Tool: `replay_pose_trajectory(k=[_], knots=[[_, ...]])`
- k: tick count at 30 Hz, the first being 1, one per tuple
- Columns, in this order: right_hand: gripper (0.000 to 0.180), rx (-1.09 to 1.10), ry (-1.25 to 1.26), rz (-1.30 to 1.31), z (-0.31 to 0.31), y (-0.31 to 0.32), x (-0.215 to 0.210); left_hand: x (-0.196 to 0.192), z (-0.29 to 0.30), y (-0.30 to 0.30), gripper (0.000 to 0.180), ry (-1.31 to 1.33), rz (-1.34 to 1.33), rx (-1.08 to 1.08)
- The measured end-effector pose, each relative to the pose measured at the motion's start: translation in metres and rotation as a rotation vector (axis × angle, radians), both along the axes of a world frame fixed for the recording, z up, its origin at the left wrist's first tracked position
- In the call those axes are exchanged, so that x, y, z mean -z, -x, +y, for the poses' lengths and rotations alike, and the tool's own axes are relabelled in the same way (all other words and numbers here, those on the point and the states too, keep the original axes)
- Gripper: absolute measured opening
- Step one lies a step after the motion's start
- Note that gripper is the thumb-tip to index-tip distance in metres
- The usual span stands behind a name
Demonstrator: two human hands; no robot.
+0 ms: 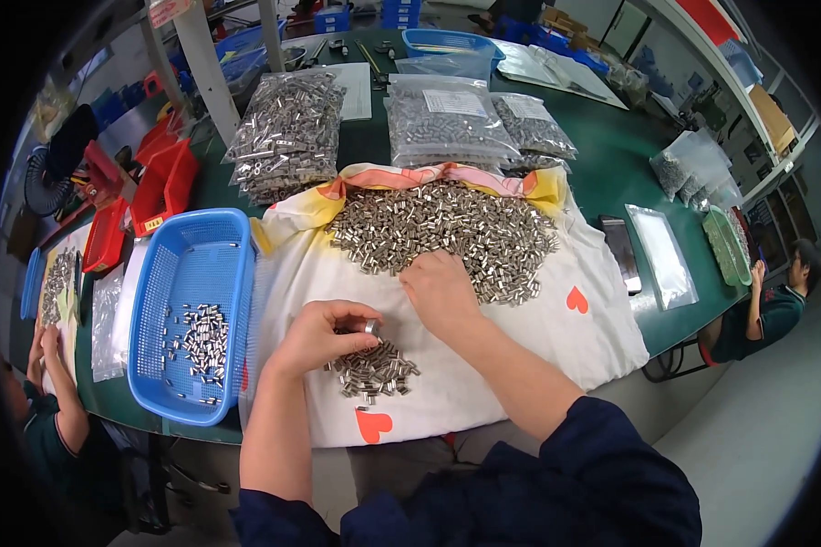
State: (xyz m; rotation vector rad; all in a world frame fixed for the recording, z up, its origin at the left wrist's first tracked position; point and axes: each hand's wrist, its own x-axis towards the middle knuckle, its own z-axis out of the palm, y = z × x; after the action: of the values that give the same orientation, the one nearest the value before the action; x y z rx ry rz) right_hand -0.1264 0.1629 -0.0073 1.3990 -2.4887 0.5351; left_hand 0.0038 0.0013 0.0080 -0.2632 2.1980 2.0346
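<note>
dark blue sleeves [556, 492] nearest the lens, both forearms reaching up onto white cloth [483, 401] with red hearts, spread over green table [629, 155], likely to keep small parts from rolling. left to right: blue basket [155, 301] with a scatter of metal sleeves, too many to count. left hand [319, 335] curled, fingertips pinching one small metal sleeve [371, 325] directly above small pile [372, 369]. right hand [440, 287] palm down, fingers bent, resting on near edge of large heap [447, 232]; grasp beneath not visible, cannot tell. three clear bags of like parts [287, 132] behind. three hearts on cloth counted. two other persons seated at table ends.
</note>
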Motion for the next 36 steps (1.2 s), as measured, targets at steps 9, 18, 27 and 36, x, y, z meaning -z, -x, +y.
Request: replay_pose_trajectory(k=[9,18,27,36], knots=[[0.012,0.017,-0.026,0.012,0.002,0.001,-0.005,0.004,-0.001,0.002,0.030,-0.115,0.003,-0.037],[0.011,0.013,0.051,-0.010,0.003,0.003,-0.002,0.004,0.000,0.000,0.029,-0.089,0.018,-0.017],[0.009,-0.123,0.368,-0.560,-0.004,-0.013,-0.022,0.007,-0.003,0.003,0.032,-0.166,0.010,-0.113],[0.013,-0.175,0.389,-0.907,-0.008,-0.026,-0.022,0.009,-0.004,0.008,0.033,-0.296,0.141,-0.207]])
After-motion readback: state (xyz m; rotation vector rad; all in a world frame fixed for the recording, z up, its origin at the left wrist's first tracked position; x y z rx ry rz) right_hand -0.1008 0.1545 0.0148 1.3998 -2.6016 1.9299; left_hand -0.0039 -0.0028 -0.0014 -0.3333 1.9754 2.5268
